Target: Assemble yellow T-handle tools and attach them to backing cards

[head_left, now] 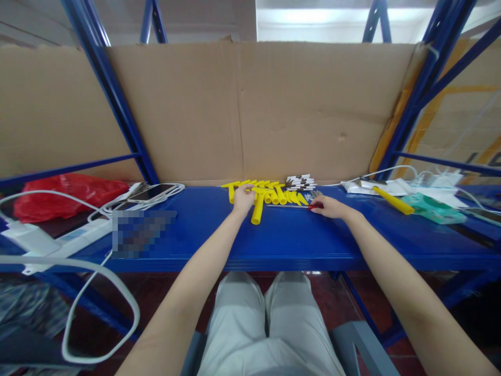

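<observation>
Yellow T-shaped piece (257,210): on the blue table (203,224), its stem pointing toward the front edge.
Left hand (243,200): fingers pinching the piece's crossbar.
Right hand (329,207): fingers closed around a red-handled tool (312,207), whose thin shaft points left.
Behind the hands: more yellow pieces (280,194) in a row, brown-and-white sticks (300,182) stacked beside them.
Far left: red bag (70,194).
Far right: green packet (433,208).
Back: cardboard panel (297,109).
</observation>
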The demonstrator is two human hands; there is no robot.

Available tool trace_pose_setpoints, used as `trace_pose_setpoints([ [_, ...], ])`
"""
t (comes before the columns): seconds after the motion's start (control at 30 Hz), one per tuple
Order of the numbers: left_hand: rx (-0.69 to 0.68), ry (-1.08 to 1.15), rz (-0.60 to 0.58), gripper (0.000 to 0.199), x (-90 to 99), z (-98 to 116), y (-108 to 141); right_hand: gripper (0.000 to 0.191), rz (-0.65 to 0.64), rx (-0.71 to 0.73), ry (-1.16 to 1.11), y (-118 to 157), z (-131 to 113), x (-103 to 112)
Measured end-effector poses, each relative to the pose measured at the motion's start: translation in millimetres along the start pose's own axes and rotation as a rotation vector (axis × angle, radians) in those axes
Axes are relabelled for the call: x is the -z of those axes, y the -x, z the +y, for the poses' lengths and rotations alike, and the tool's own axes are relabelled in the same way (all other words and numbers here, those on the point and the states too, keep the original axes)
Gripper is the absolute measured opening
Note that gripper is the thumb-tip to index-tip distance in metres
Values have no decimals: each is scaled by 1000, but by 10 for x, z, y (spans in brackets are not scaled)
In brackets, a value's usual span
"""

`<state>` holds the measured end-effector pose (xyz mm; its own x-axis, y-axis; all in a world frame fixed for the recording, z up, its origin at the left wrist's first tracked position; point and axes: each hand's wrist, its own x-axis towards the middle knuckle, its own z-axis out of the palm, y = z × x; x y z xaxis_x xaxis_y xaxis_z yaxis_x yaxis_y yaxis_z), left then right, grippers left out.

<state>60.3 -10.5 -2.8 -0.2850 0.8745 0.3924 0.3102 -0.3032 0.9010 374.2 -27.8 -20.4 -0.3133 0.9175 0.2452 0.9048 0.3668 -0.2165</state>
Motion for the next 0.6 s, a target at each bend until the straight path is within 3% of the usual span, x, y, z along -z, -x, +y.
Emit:
trace_pose_setpoints([
  [0.13,26,163,59,25,115,147,29,22,12,-8,-39,19,-56,27],
  [0.3,85,236,3,27,156,261,103,21,31,-27,-59,36,-102,40],
  [0.6,94,203,-80,23,154,343,180,17,267,30,-138,-1,-124,66],
])
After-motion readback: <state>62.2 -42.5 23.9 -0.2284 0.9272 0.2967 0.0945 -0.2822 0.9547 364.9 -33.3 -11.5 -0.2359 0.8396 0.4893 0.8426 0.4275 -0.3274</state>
